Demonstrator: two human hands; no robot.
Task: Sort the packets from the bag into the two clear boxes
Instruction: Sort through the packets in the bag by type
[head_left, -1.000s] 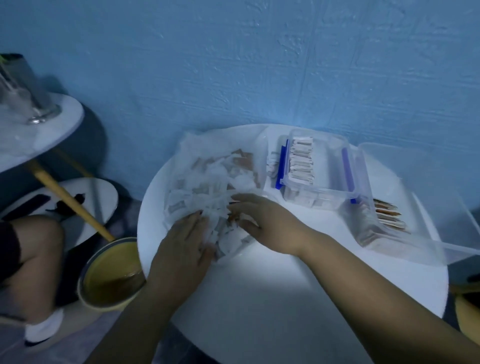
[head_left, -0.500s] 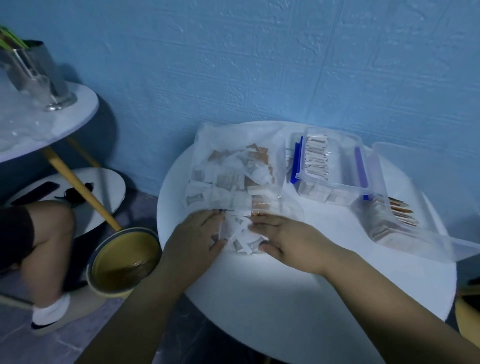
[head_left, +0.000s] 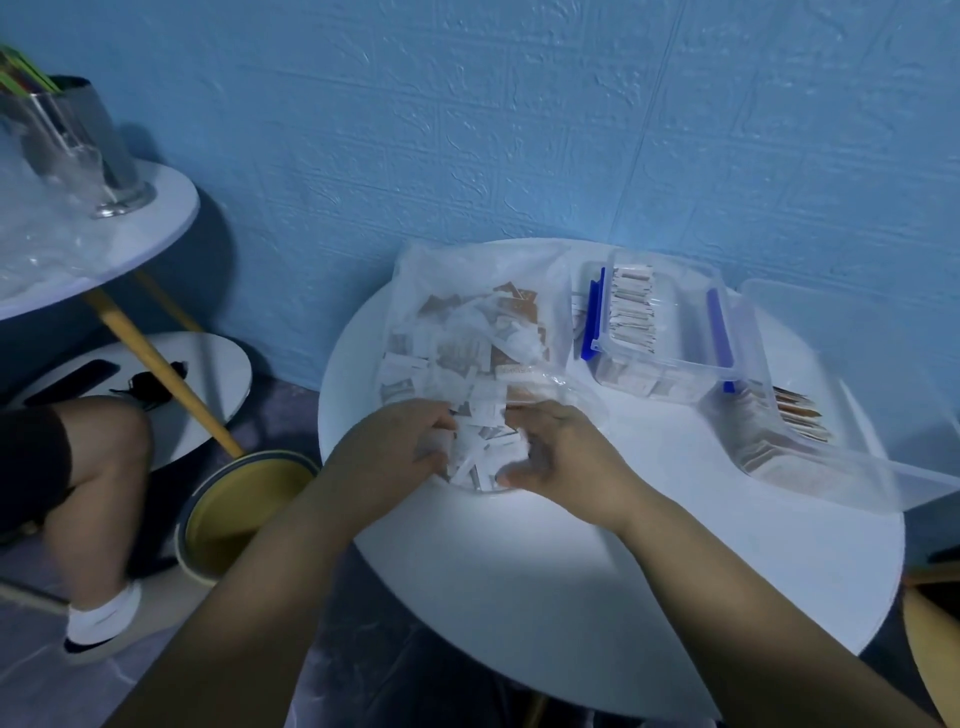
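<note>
left hand (head_left: 396, 451), right hand (head_left: 567, 457) round packets (head_left: 480, 460)

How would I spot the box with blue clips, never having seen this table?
Start at the round white table against the blue wall. At its far edge, right of the plastic bag, stands a small clear box. Unlike the larger clear box beside it, it has blue clips and a row of white packets on edge.

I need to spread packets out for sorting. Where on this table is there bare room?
Free: the near half of the table, from the left hand and right hand to the near rim; a strip between the right hand and the blue-latched box. Crowded: the far half, with the bag, that box and the larger clear box.
</note>
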